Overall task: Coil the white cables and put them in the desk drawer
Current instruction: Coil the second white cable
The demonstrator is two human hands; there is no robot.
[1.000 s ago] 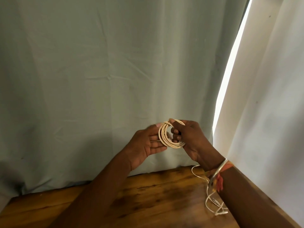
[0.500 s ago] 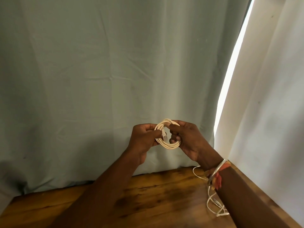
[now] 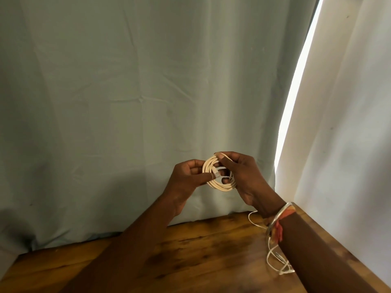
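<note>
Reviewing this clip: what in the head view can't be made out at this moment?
- Desk drawer: not in view; only the desk top shows.
- Loose cable: partly hidden behind the right forearm.
- Coiled cable: its far side is covered by the right hand; the left hand pinches the plug.
- Plug type: too small.

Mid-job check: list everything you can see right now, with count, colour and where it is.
coiled cable: one, white, held in the air in front of the curtain, gripped by both hands
loose cable: one, white, tangled on the desk at right, partly hidden by the right forearm
desk: one, brown wood, bottom of view
curtain: one, pale green, behind the desk
sheet: one, white, hanging at right
bangle: one, silver, right wrist
left hand: holds the coil's plug end
right hand: holds the coil
</note>
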